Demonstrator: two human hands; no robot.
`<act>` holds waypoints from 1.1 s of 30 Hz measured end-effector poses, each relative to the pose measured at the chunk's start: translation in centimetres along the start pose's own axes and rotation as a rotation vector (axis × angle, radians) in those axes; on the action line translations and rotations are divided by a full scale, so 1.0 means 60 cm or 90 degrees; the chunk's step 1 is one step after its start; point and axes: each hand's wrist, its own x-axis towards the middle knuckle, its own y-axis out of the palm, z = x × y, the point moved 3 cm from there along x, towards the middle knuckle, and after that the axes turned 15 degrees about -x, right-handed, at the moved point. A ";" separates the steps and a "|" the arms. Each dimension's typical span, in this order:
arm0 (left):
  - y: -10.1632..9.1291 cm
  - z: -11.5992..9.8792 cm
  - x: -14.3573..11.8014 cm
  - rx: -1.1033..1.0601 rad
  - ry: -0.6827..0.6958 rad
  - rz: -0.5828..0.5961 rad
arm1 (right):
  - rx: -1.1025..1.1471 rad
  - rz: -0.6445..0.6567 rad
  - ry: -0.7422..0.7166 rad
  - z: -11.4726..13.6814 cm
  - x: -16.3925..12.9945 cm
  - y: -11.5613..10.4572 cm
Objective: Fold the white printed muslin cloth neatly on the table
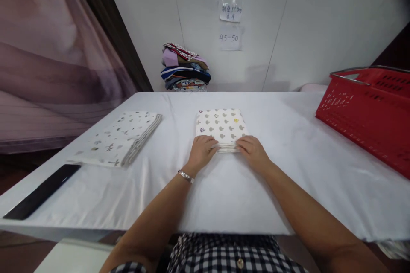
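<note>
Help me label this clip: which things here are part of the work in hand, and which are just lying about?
In hand: left hand and right hand resting on the near edge of the folded mushroom-print cloth.

Lying about: folded print cloth, black flat object, red basket, clothes stack, wall notes.

Your left hand [201,150] and right hand [254,151] rested on the near edge of the folded mushroom-print cloth [221,127], fingers flat, on the white table [288,136].
</note>
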 end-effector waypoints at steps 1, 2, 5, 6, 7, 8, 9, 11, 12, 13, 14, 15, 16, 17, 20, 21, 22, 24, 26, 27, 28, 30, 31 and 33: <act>0.003 -0.003 0.001 0.005 -0.001 0.006 | -0.018 0.004 -0.001 0.002 0.001 0.001; 0.006 -0.004 0.003 0.010 -0.004 0.009 | -0.034 0.007 0.002 0.002 0.002 0.001; 0.012 -0.004 0.008 0.031 0.007 0.031 | -0.072 0.024 0.007 0.003 0.006 0.004; 0.014 -0.004 0.009 0.039 0.013 0.044 | -0.084 0.033 0.008 0.005 0.007 0.004; 0.015 -0.005 0.011 0.046 0.017 0.055 | -0.096 0.042 0.008 0.006 0.008 0.005; 0.016 -0.005 0.011 0.051 0.017 0.064 | -0.105 0.054 0.007 0.008 0.009 0.007; 0.017 -0.006 0.012 0.054 0.013 0.071 | -0.111 0.066 0.005 0.009 0.010 0.009; 0.017 -0.009 0.014 0.055 0.006 0.082 | -0.117 0.083 0.004 0.011 0.012 0.013; 0.016 -0.011 0.014 0.052 0.005 0.086 | -0.116 0.084 0.008 0.010 0.013 0.015; 0.016 -0.012 0.015 0.046 0.005 0.089 | -0.111 0.083 0.015 0.009 0.013 0.017; 0.015 -0.014 0.015 0.036 0.002 0.089 | -0.103 0.080 0.024 0.007 0.013 0.018; 0.014 -0.015 0.016 0.024 -0.003 0.087 | -0.093 0.076 0.032 0.006 0.014 0.019; 0.013 -0.015 0.016 0.011 -0.012 0.086 | -0.085 0.072 0.037 0.005 0.014 0.020; 0.013 -0.015 0.017 0.001 -0.022 0.085 | -0.079 0.069 0.038 0.005 0.014 0.020; 0.013 -0.014 0.018 0.002 -0.045 0.085 | -0.084 0.065 0.037 0.008 0.015 0.019; 0.014 -0.015 0.019 0.011 -0.047 0.086 | -0.090 0.066 0.039 0.010 0.016 0.018; 0.015 -0.015 0.019 0.022 -0.044 0.087 | -0.097 0.067 0.038 0.013 0.017 0.018; 0.017 -0.018 0.018 0.041 -0.032 0.085 | -0.108 0.070 0.029 0.020 0.020 0.018; 0.017 -0.020 0.017 0.053 -0.018 0.076 | -0.110 0.072 0.014 0.025 0.022 0.020; 0.017 -0.021 0.017 0.055 -0.013 0.071 | -0.105 0.071 0.009 0.026 0.022 0.021; 0.017 -0.022 0.017 0.055 -0.010 0.067 | -0.097 0.066 0.008 0.026 0.023 0.022; 0.016 -0.022 0.018 0.053 -0.010 0.063 | -0.076 0.052 0.013 0.023 0.022 0.024; 0.016 -0.021 0.018 0.051 -0.011 0.061 | -0.066 0.044 0.019 0.021 0.022 0.025; 0.016 -0.020 0.019 0.048 -0.012 0.054 | -0.050 0.031 0.030 0.016 0.021 0.027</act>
